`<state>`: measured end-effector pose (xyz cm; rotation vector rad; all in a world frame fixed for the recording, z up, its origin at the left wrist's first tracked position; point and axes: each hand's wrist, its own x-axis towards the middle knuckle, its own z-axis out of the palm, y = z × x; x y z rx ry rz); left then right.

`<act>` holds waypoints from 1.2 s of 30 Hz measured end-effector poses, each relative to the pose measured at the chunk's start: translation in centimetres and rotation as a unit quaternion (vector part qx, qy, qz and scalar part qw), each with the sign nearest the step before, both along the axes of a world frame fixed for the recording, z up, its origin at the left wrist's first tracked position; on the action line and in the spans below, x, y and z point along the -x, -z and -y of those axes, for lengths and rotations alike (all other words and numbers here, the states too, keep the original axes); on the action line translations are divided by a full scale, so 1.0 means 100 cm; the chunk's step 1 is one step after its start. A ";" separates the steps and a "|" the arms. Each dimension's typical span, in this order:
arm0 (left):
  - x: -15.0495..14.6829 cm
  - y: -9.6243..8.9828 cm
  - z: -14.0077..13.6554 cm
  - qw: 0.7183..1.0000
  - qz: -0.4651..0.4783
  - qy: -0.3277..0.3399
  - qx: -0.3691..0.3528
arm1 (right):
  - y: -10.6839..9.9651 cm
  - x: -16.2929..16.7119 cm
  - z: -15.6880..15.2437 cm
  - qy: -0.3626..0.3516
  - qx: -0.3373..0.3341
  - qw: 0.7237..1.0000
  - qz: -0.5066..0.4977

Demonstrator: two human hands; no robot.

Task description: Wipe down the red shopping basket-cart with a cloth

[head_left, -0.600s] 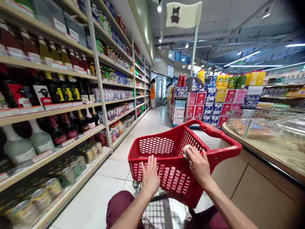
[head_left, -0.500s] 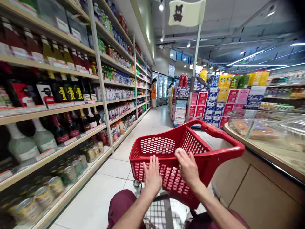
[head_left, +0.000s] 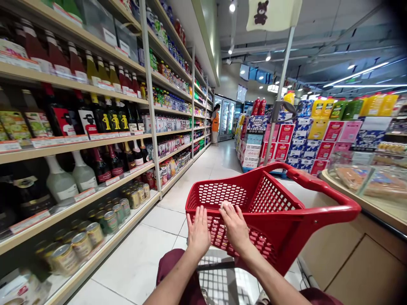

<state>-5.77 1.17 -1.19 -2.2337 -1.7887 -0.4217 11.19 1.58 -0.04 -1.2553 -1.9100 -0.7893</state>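
Observation:
A red plastic shopping cart (head_left: 248,212) with perforated basket walls stands sideways in front of me. My left hand (head_left: 199,232) is raised at its near side wall, fingers stretched upward and holding nothing. Beside it, my right hand (head_left: 235,226) reaches over the same wall near the rim, fingers extended and slightly bent. A pale spot shows at its fingertips, too small to make out. Whether either palm touches the cart, I cannot tell. The cart's handle (head_left: 318,182) is off to the right, away from both hands.
Shelves (head_left: 76,146) of bottles and cans line the left. A glass-covered counter (head_left: 365,178) stands close on the right. Stacked drink boxes (head_left: 286,140) and a flag pole (head_left: 280,93) are ahead. A person in an orange vest (head_left: 215,122) stands down the tiled aisle (head_left: 203,163).
The view has swung left, so the shelves and cart appear further right. My right hand has moved left along the cart's rim, closer to my left hand.

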 end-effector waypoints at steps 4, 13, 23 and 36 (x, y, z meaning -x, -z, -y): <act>0.026 0.001 -0.005 0.997 0.023 -0.066 0.032 | -0.003 -0.017 0.001 0.040 0.013 0.998 -0.038; 0.043 0.008 -0.007 0.998 -0.005 -0.052 0.030 | 0.003 0.083 -0.022 -0.064 0.030 0.997 -0.027; 0.012 0.008 -0.009 1.000 0.008 -0.006 -0.017 | -0.006 -0.001 0.002 0.009 0.008 0.998 -0.055; -0.042 -0.010 -0.001 0.995 -0.019 0.097 -0.032 | -0.019 -0.069 0.016 0.064 -0.022 0.996 -0.050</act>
